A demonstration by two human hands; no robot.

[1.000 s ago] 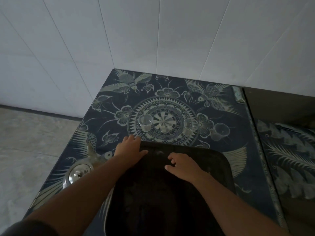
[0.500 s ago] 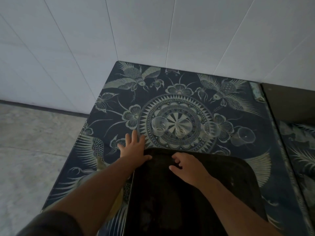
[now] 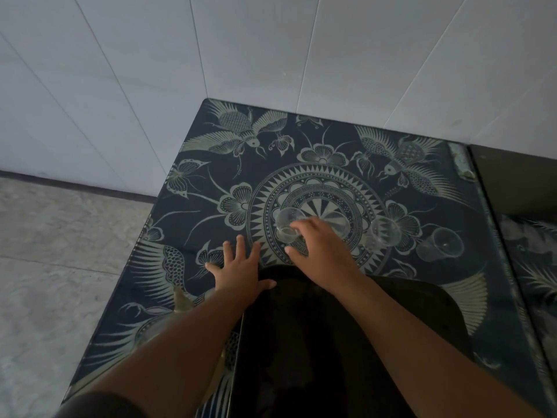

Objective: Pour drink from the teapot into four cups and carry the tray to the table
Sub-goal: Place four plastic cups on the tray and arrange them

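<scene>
A dark tray (image 3: pixel 301 351) lies on the patterned table (image 3: pixel 211 164) in front of me. Beyond its far edge stand clear glass cups in a row. My right hand (image 3: pixel 322 245) reaches past the tray, thumb and fingers closed around the leftmost cup (image 3: pixel 284 224), which stands on the table. That hand hides the cup beside it. Two more cups (image 3: pixel 385 233) (image 3: pixel 440 245) stand to the right. My left hand (image 3: pixel 241 267) lies flat and spread on the table, thumb against the tray's far left corner. The teapot (image 3: pixel 180 300) is mostly hidden under my left forearm.
White panelled walls meet behind the table's far corner. The table's left edge drops to a grey floor (image 3: pixel 60 267). A dark surface (image 3: pixel 518 182) adjoins the table on the right, with a patterned strip below it.
My right hand left the tray and moved forward onto the leftmost cup. My left hand stayed at the tray's corner. My head moved forward and right, so the teapot slid under my arm.
</scene>
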